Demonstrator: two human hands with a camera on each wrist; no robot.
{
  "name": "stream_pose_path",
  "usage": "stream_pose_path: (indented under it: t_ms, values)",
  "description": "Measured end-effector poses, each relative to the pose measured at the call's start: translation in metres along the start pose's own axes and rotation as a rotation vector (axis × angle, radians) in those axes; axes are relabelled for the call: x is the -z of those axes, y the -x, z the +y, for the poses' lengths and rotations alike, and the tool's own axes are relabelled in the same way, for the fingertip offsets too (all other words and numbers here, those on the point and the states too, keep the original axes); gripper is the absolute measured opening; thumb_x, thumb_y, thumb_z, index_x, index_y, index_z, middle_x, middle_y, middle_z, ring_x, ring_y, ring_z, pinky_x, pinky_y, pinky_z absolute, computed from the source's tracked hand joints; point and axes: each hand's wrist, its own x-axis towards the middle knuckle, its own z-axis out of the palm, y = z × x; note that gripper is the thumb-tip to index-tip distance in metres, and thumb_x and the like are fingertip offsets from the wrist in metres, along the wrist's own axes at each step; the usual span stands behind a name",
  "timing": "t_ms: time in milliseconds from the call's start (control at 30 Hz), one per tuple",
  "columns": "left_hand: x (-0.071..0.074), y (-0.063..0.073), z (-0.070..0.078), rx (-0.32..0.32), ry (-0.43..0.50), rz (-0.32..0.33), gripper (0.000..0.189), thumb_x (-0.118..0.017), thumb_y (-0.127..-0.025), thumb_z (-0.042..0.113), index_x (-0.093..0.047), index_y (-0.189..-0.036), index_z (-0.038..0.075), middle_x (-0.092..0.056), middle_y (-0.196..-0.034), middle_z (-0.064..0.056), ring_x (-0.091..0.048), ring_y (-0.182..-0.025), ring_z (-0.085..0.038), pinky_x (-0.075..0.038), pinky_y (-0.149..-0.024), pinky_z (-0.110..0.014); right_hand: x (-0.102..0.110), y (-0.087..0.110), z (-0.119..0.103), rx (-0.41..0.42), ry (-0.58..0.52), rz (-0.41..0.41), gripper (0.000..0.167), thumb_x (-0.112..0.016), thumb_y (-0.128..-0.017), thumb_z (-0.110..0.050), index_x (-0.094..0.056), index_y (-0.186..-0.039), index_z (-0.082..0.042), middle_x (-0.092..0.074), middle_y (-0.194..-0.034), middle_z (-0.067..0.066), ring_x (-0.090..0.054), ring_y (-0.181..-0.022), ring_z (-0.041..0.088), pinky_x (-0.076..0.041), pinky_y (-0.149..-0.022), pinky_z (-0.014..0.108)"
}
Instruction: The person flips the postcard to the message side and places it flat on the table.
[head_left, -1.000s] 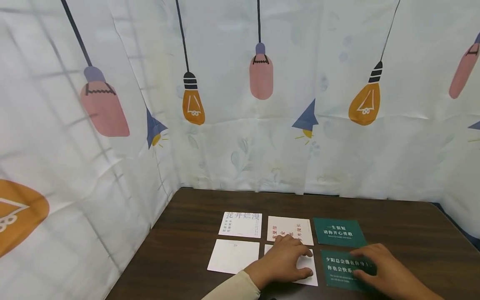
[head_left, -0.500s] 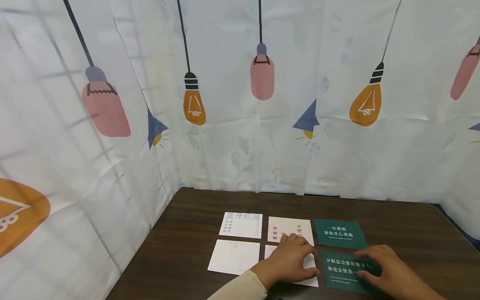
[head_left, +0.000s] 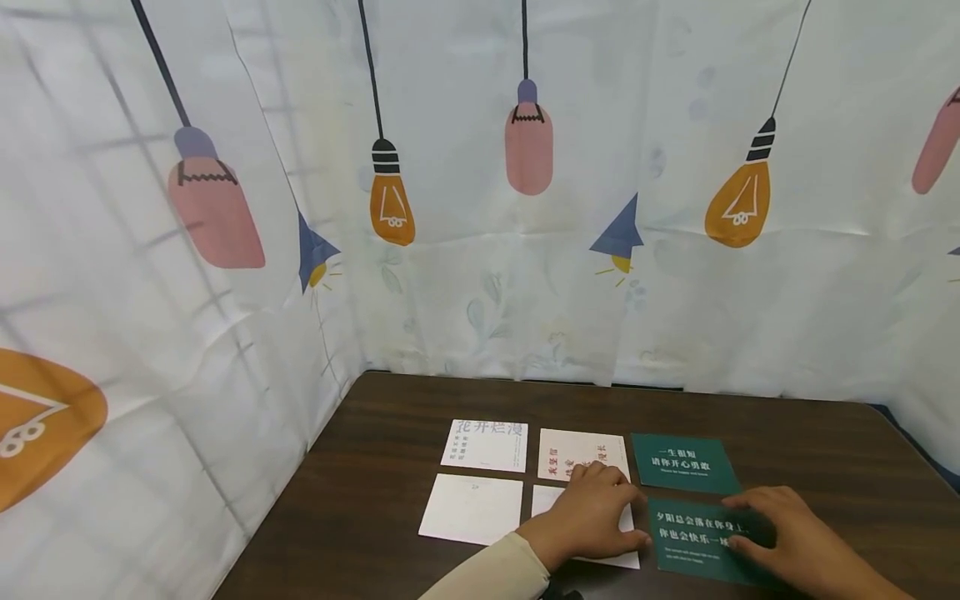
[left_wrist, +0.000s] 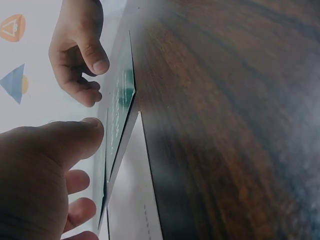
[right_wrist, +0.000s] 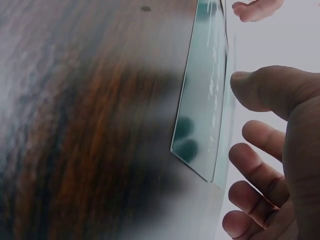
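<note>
Six cards lie in two rows on the dark wooden table. My left hand hovers over the lower middle white card, covering much of it, its fingertips near the left edge of the lower green card. Over that card's right part is my right hand, thumb and fingers spread. Neither hand holds anything. In the left wrist view, the left thumb is above the green card. In the right wrist view, the right fingers are loosely bent beside the green card.
Behind the lower row lie a white printed card, a pale pink card and another green card. A nearly blank white card is at lower left. A patterned curtain encloses the table's back and left side.
My left hand has slid slightly right across the white card toward the green one. My right hand has drifted a little right. The cards keep their layout; the head view has shifted slightly.
</note>
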Motion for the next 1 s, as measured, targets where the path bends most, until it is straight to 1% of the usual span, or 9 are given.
stream_pose_path:
  t_ms: [133, 367, 567, 700, 833, 1000]
  values:
    - [0.000, -0.001, 0.000, 0.008, 0.001, -0.004, 0.041, -0.071, -0.089, 0.059, -0.070, -0.123, 0.036, -0.055, -0.109, 0.017, -0.042, -0.098, -0.002, -0.033, -0.085, -0.027, 0.000, 0.000, 0.003, -0.027, -0.002, -0.028, 0.053, -0.086, -0.078, -0.047, -0.071, -0.118, -0.017, -0.065, -0.125, 0.008, -0.053, -0.116, 0.041, -0.046, -0.088, 0.067]
    - [-0.008, -0.006, 0.001, 0.022, -0.013, 0.008, 0.044, -0.071, -0.089, 0.061, -0.069, -0.126, 0.036, -0.054, -0.110, 0.016, -0.041, -0.099, -0.003, -0.034, -0.086, -0.028, -0.001, 0.002, 0.012, -0.058, -0.022, -0.067, 0.058, -0.085, -0.079, -0.050, -0.069, -0.123, -0.016, -0.062, -0.129, 0.013, -0.050, -0.118, 0.043, -0.046, -0.086, 0.068]
    - [-0.007, -0.011, 0.003, 0.040, -0.025, -0.008, 0.047, -0.069, -0.089, 0.064, -0.069, -0.126, 0.036, -0.053, -0.108, 0.016, -0.038, -0.095, -0.005, -0.034, -0.087, -0.031, 0.002, 0.005, 0.019, -0.060, 0.004, -0.041, 0.063, -0.083, -0.077, -0.058, -0.069, -0.123, -0.016, -0.061, -0.130, 0.015, -0.048, -0.119, 0.045, -0.045, -0.085, 0.069]
    - [-0.009, -0.015, 0.006, 0.054, -0.043, -0.013, 0.049, -0.067, -0.088, 0.067, -0.069, -0.125, 0.036, -0.053, -0.110, 0.015, -0.039, -0.098, -0.005, -0.034, -0.089, -0.033, 0.007, 0.004, 0.023, -0.065, 0.034, -0.035, 0.068, -0.082, -0.075, -0.062, -0.068, -0.123, -0.015, -0.061, -0.130, 0.016, -0.047, -0.118, 0.047, -0.042, -0.086, 0.071]
    - [-0.012, -0.015, 0.007, 0.060, -0.044, -0.026, 0.051, -0.066, -0.088, 0.069, -0.068, -0.127, 0.036, -0.053, -0.111, 0.014, -0.039, -0.103, -0.006, -0.033, -0.091, -0.036, 0.009, 0.003, 0.026, -0.095, 0.055, -0.074, 0.074, -0.083, -0.074, -0.062, -0.067, -0.125, -0.011, -0.060, -0.129, 0.019, -0.047, -0.117, 0.050, -0.043, -0.085, 0.071]
    - [-0.016, -0.015, 0.008, 0.061, -0.056, -0.034, 0.053, -0.065, -0.087, 0.071, -0.067, -0.128, 0.037, -0.051, -0.109, 0.014, -0.037, -0.101, -0.007, -0.032, -0.088, -0.035, 0.006, 0.002, 0.030, -0.125, 0.058, -0.129, 0.079, -0.085, -0.073, -0.061, -0.065, -0.128, -0.008, -0.058, -0.129, 0.024, -0.046, -0.117, 0.053, -0.044, -0.083, 0.071]
